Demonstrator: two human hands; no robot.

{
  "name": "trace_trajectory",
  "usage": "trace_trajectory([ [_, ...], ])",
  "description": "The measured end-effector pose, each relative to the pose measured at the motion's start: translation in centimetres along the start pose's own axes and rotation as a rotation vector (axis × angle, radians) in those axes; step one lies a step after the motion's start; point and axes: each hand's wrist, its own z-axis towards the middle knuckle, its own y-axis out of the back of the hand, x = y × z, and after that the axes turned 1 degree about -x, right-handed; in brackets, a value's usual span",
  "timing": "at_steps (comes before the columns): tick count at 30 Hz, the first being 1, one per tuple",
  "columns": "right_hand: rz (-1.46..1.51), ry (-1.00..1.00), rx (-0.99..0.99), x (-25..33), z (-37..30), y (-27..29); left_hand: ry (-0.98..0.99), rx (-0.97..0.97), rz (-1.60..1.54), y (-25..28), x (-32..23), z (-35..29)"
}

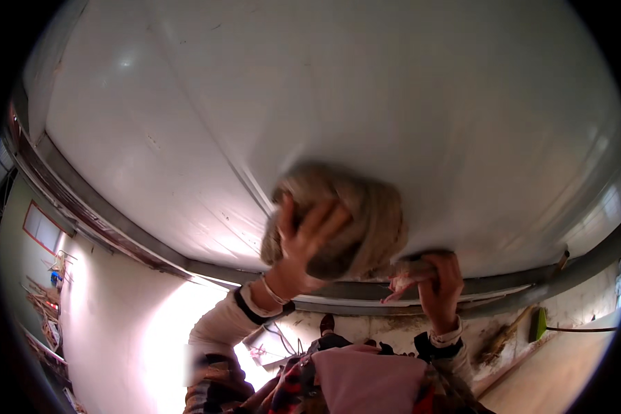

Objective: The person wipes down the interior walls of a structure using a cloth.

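Two hands show, and our left hand (314,234), blurred, lies with fingers spread wide on a brown cloth bundle (379,221), which reaches out past it to the right. Our right hand (441,286) is closed round a small greyish piece (415,268) that we cannot identify. We judge the bundle soft, light and unbreakable, best held under a flat palm or by a thick fold. Its long axis runs roughly left to right across the pale panel (421,103) beyond our hands; neither end clearly leads.
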Motion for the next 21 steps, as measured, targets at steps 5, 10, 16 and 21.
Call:
trace_trajectory([
  [5, -0.017, 0.034, 0.037, -1.7, -1.3, 0.0, -0.043, -0.052, 0.014, -0.6, 0.2, -1.0],
  [10, -0.110, -0.014, 0.074, -3.6, -2.9, 0.2, 0.097, -0.339, 0.190, 3.1, 5.6, -0.4],
  [16, -0.199, -0.118, 0.189, -9.9, -7.8, 1.1, 0.404, -0.810, 0.331, 11.2, 12.6, 3.4],
  [21, -0.028, -0.356, 0.143, -14.6, -12.4, 1.1, 0.474, -0.869, 0.207, 14.8, 18.2, 0.9],
])
